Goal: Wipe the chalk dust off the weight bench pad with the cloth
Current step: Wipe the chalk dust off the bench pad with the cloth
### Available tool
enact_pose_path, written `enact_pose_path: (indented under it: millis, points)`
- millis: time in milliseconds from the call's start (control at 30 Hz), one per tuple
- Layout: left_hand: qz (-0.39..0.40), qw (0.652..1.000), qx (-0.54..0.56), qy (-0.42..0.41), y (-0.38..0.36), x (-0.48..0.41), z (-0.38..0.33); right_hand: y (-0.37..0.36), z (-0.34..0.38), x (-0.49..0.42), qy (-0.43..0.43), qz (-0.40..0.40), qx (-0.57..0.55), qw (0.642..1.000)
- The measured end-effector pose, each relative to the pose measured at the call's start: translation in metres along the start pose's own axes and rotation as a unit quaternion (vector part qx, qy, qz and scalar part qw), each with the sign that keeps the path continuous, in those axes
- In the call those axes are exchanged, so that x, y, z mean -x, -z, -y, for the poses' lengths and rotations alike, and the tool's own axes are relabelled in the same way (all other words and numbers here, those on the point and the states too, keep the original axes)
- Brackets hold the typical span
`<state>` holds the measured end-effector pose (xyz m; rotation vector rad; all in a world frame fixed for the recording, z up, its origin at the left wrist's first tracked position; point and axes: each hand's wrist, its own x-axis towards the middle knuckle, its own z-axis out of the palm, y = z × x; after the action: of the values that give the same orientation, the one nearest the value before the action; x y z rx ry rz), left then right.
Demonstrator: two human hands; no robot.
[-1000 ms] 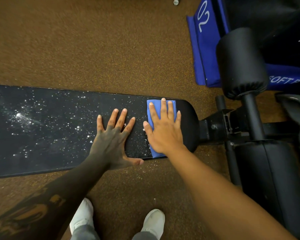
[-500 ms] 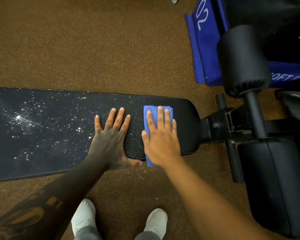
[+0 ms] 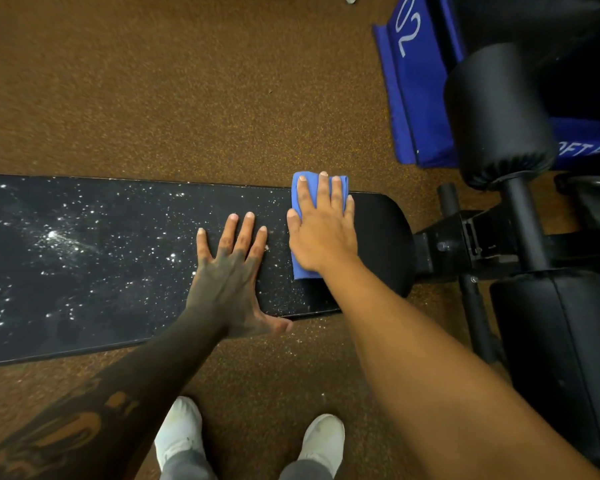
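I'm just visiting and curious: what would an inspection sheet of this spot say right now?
Surface: bench pad speckled with white chalk dust; rounded end by the cloth looks clean.
Job's things: blue cloth folded, flat on the pad.
Clutter: nothing seen on the pad.
Hands: right hand flat on the cloth; left hand flat on the pad.
Cables: nothing seen.
Surroundings: brown floor, blue mat, black roller pad, white shoes.

right hand [image 3: 321, 233] and cloth [image 3: 303, 192] slid to pad's [image 3: 118, 271] far edge
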<state>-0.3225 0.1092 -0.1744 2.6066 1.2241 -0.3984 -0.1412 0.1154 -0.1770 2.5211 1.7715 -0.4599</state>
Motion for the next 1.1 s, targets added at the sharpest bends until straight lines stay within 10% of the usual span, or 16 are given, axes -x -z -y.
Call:
enact_pose_path:
  millis: [1100]
  points:
    - [0.005,0.999,-0.025,-0.039,0.001,0.002,0.012,-0.037,-0.011,0.117,0.025,-0.022,-0.004,0.999]
